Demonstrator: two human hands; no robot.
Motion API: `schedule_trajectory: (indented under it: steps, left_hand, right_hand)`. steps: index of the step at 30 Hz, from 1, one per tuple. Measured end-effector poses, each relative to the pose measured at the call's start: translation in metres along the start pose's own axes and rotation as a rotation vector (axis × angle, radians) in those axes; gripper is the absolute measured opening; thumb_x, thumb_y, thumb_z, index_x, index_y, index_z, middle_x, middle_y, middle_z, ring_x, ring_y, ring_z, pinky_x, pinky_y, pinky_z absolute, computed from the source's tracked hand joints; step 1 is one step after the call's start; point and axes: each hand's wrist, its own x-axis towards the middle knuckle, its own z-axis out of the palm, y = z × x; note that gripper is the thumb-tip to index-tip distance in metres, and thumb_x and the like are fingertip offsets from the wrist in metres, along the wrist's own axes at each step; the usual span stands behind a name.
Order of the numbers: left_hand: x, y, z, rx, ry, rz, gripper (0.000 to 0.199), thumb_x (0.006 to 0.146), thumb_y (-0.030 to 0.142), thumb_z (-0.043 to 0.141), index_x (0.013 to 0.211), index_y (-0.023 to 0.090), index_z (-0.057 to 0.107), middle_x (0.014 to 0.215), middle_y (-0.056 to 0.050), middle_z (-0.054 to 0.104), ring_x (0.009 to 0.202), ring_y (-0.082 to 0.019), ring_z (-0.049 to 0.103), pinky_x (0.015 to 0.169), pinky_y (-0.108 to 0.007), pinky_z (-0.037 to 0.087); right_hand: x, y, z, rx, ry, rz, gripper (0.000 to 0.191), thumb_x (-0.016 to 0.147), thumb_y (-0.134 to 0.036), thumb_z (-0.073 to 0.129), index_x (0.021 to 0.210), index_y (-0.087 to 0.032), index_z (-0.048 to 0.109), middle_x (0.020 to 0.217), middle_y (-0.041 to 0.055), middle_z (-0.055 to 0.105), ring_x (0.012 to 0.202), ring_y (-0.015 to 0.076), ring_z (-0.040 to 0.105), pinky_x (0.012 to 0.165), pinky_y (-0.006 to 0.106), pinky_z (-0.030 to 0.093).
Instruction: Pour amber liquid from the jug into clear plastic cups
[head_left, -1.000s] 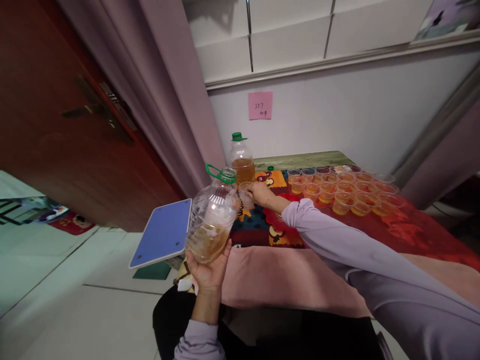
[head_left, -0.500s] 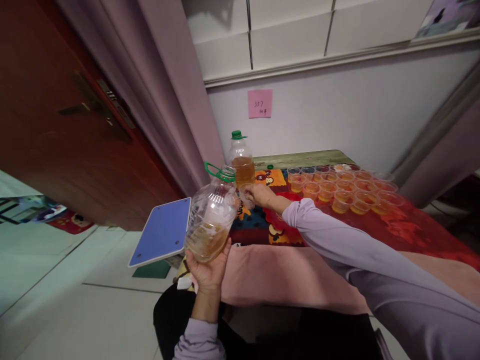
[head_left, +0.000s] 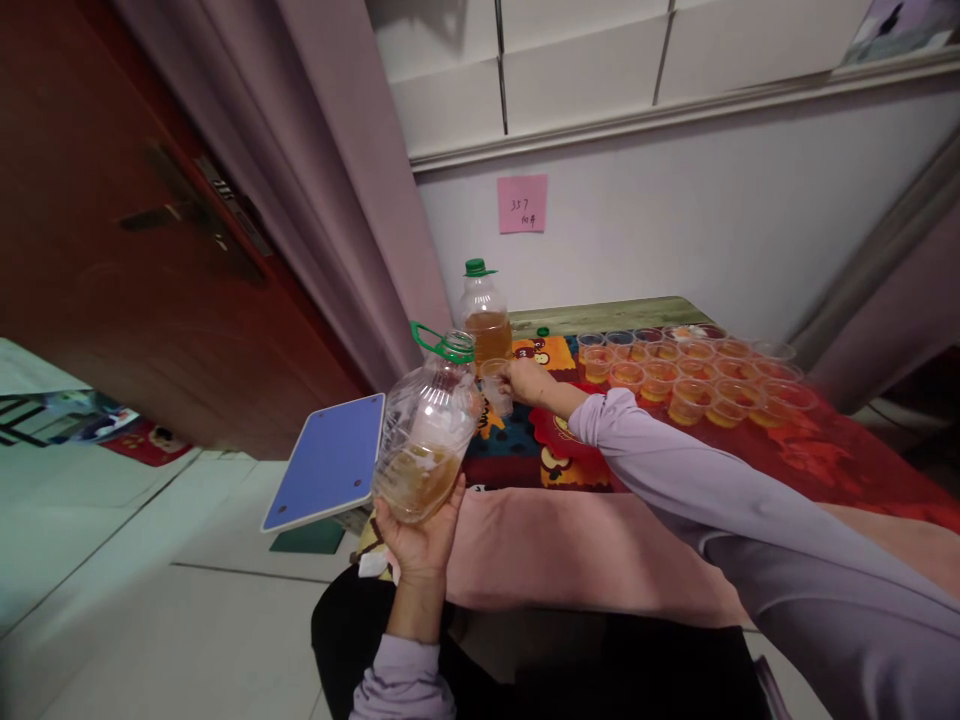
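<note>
My left hand [head_left: 421, 535] grips the base of a large clear bottle [head_left: 429, 425], which leans to the right with some amber liquid in its lower part. Its mouth is uncapped, and a green handle ring sits round the neck. Just right of that neck, my right hand [head_left: 525, 385] holds a clear plastic cup [head_left: 496, 388] by its side. Behind the cup stands a second bottle [head_left: 489, 325], upright, green-capped, holding amber liquid. Several clear cups [head_left: 691, 398] with amber liquid fill rows on the right part of the table.
A patterned cloth [head_left: 840, 460] covers the table, with a pink cloth [head_left: 570, 545] along its front edge. A small green cap [head_left: 543, 331] lies near the wall. At the left are a blue board [head_left: 326, 465] and a brown door [head_left: 112, 300]. A red dish [head_left: 562, 435] sits below my right wrist.
The view has shifted slightly. The cup in my right hand now shows more clearly beside the bottle neck. Both hands keep their holds.
</note>
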Motion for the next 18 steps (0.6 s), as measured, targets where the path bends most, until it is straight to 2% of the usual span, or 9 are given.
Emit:
schedule_trajectory:
  steps: [4,7,11,13,18]
  left_hand:
    - [0.000,0.001,0.001,0.008,0.011,0.002,0.076,0.075,0.065,0.085,0.144,0.037,0.069,0.155,-0.009,0.070,0.152,-0.044,0.055,0.117,-0.072,0.050]
    - [0.000,0.001,0.001,0.041,0.027,0.001,0.082,0.072,0.066,0.087,0.145,0.035,0.068,0.160,-0.012,0.065,0.158,-0.046,0.048,0.115,-0.073,0.051]
    - [-0.002,0.001,0.001,0.059,0.030,-0.012,0.082,0.074,0.070,0.085,0.146,0.033,0.068,0.162,-0.013,0.064,0.160,-0.049,0.044,0.113,-0.076,0.052]
    - [-0.002,0.000,0.002,0.067,0.018,0.003,0.081,0.075,0.070,0.085,0.146,0.034,0.068,0.159,-0.013,0.066,0.157,-0.048,0.048,0.112,-0.076,0.053]
    - [0.000,-0.003,0.004,0.100,0.002,0.056,0.083,0.073,0.064,0.088,0.147,0.032,0.067,0.152,-0.011,0.071,0.147,-0.043,0.059,0.114,-0.071,0.055]
  right_hand:
    - [-0.002,0.001,-0.007,0.066,0.097,0.019,0.017,0.102,-0.020,0.071,0.112,-0.015,0.084,0.115,0.0162,0.085,0.107,0.0260,0.079,0.091,0.030,0.054]
    - [-0.011,0.005,-0.020,0.110,0.190,0.016,0.021,0.108,-0.025,0.065,0.117,-0.016,0.082,0.121,0.0142,0.083,0.111,0.0245,0.075,0.095,0.029,0.053]
    - [-0.045,0.032,-0.031,0.130,0.381,0.036,0.029,0.112,-0.029,0.055,0.122,-0.016,0.080,0.133,0.0164,0.076,0.118,0.0279,0.070,0.102,0.035,0.052]
    - [-0.072,0.052,-0.024,0.113,0.449,0.050,0.029,0.111,-0.033,0.058,0.120,-0.019,0.082,0.137,0.0161,0.074,0.117,0.0302,0.070,0.101,0.039,0.052]
    - [-0.131,0.089,0.026,0.008,0.361,0.072,0.022,0.105,-0.029,0.066,0.107,-0.020,0.086,0.130,0.0155,0.081,0.113,0.0310,0.074,0.099,0.044,0.051]
